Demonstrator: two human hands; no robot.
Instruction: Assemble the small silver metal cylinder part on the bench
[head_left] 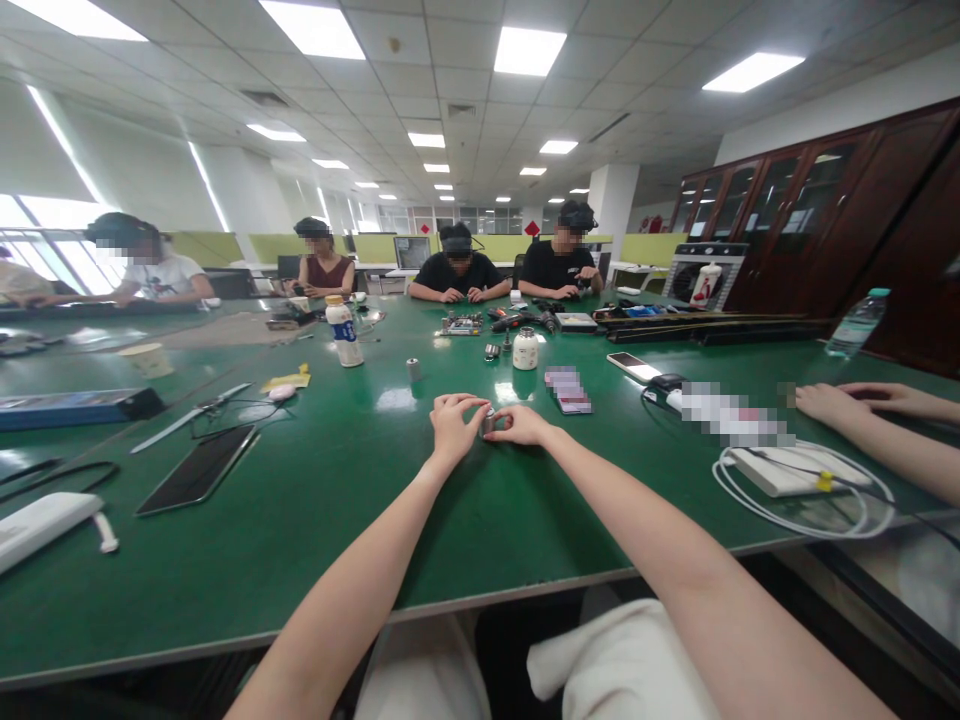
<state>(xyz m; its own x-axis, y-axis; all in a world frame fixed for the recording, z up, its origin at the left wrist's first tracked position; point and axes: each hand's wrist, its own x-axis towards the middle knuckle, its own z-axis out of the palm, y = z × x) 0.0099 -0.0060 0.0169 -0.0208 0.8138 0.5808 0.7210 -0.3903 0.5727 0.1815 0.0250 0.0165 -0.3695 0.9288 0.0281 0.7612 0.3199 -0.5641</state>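
A small grey metal cylinder (489,424) stands upright on the green table (360,540) in front of me. My left hand (454,425) reaches its top with thumb and fingertips pinched there. From the other side, my right hand (523,426) curls thumb and index finger round its lower part. Both hands are closed on it, and fingers hide much of its surface. Beyond my left hand stands a similar small cylinder (412,370), apart from both hands. Further off are a white round jar (525,350) and a bottle with a blue label (344,335).
To my left lie a dark tablet (199,470) and a white device (49,525). On the right are a phone (632,367), a coiled white cable (795,525) and a water bottle (859,322). A neighbour's hands (840,410) rest at the right; several people sit across the table.
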